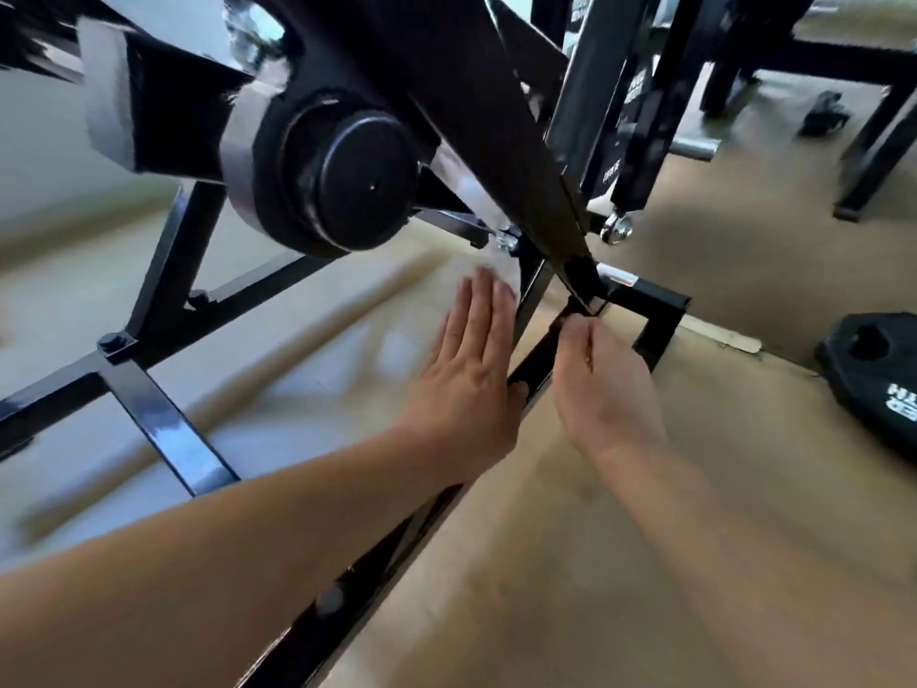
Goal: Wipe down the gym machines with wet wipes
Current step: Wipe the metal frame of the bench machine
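Note:
A black steel gym machine stands over a tan floor, and its low frame bar (538,357) runs diagonally between my hands. My left hand (471,384) lies flat on the left side of the bar, fingers straight and close together, thumb touching the bar. A faint pale blur sits just past its fingertips; I cannot tell if it is a wipe. My right hand (603,384) is on the bar's right side with its fingers curled toward the joint where an upright post (578,275) meets the bar. What lies inside that hand is hidden. No wet wipe shows plainly.
A large black round pivot cap (357,178) hangs above left on a thick arm. A black weight plate (873,360) lies on the floor at the right. More black machine legs (878,146) stand at the back right. A cross brace (168,429) spans the frame at left.

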{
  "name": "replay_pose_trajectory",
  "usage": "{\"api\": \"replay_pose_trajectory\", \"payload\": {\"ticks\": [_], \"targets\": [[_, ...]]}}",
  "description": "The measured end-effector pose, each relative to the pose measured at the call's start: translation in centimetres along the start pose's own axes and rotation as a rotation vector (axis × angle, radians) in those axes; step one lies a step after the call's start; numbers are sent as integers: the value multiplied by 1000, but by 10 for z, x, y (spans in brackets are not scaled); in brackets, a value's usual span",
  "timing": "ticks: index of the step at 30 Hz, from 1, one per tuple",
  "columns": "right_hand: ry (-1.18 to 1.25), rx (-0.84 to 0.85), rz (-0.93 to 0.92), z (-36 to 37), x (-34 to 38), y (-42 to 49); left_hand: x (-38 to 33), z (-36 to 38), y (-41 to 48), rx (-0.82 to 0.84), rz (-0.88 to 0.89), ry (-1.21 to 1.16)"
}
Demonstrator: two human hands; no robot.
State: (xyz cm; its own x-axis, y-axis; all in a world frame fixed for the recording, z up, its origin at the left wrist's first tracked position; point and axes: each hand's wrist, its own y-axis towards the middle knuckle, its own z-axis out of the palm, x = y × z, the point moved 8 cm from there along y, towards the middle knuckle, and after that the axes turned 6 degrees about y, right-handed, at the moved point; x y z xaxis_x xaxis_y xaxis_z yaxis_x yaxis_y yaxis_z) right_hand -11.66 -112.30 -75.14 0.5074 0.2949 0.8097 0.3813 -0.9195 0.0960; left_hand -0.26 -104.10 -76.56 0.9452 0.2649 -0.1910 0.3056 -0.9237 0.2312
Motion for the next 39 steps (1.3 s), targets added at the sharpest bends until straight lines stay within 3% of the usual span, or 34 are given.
{"api": "replay_pose_trajectory", "payload": {"ticks": [3, 8, 15, 20, 25, 32, 36, 39], "targets": [[34, 8, 17, -9, -7, -8, -3, 1, -11, 7, 40, 29], [46, 162, 38, 10, -19, -27, 15, 39, -82, 42, 70, 64], [130, 155, 189, 27, -25, -18, -10, -14, 21, 3, 119, 69], [189, 145, 231, 35, -37, -18, -3, 19, -52, 43, 17, -10], [189, 195, 174, 47, -32, -28, 14, 54, -144, 347, -171, -12], [110, 250, 122, 70, -19, -34, 24, 13, -38, 49, -105, -116], [79, 299, 137, 74, -24, -42, 26, 34, -90, 63, -206, -155], [55, 365, 146, 77, -28, -50, 28, 66, -164, 227, -265, -64]]}}
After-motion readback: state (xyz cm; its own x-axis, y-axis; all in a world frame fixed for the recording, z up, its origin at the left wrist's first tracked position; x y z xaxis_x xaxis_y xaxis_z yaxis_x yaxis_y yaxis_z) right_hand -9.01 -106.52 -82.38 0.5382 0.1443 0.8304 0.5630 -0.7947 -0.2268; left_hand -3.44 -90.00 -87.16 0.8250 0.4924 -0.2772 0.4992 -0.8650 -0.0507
